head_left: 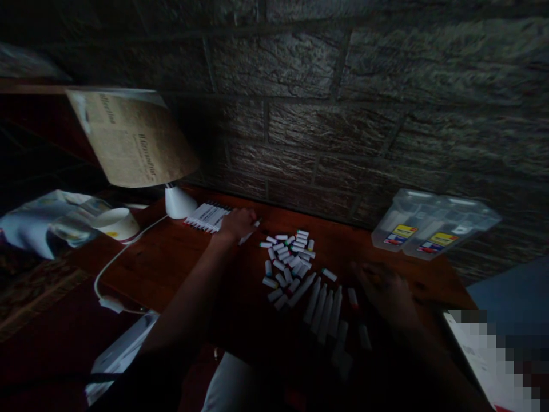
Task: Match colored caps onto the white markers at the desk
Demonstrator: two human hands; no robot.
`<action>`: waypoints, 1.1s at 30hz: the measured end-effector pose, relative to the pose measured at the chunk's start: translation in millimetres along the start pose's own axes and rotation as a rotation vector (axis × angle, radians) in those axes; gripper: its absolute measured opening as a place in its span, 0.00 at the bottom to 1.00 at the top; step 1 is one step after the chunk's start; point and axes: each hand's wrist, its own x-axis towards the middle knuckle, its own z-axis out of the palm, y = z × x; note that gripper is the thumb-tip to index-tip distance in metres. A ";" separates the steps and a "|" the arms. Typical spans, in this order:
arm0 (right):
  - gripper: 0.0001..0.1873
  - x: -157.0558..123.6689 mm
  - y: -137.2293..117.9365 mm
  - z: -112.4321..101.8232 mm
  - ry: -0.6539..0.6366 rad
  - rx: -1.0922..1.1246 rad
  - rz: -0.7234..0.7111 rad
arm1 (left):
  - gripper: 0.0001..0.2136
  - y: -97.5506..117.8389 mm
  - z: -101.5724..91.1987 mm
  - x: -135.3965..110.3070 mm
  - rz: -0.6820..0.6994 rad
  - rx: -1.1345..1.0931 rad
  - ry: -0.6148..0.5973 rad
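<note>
My left hand (238, 224) is closed on a white marker (249, 233) at the back of the wooden table. Just left of it, a row of white markers (209, 216) lies side by side. Right of centre, a pile of loose white marker caps (287, 260) with coloured ends is spread out. Several uncapped markers (323, 309) lie in front of the pile, their near ends lost in shadow. My right hand (384, 286) rests low over the table to their right, fingers loosely bent and apart, with nothing visible in them. Single caps (352, 297) lie beside it.
A lamp (179, 201) with a newsprint shade stands at the back left, its white cord (107, 269) running off the table's left edge. A paper cup (115, 224) is nearby. Two clear plastic cases (429, 223) stand at the back right against the stone wall (300, 114).
</note>
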 end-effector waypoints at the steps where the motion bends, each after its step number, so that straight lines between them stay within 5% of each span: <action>1: 0.25 0.2 1.3 -0.1 0.000 0.007 -0.012 | 0.08 0.5 -2.0 -0.6 -0.035 0.013 -0.017; 5: 0.27 0.5 8.1 2.7 0.013 0.008 -0.050 | 0.05 1.2 -7.0 -1.9 -0.085 0.050 -0.092; 12: 0.31 -0.8 8.8 7.9 -0.001 -0.012 -0.093 | 0.08 -4.9 -3.0 0.8 -0.107 0.072 -0.056; 33: 0.25 -0.6 -2.1 0.8 -0.017 -0.053 -0.181 | 0.12 5.8 -9.4 -4.2 -0.205 0.144 -0.074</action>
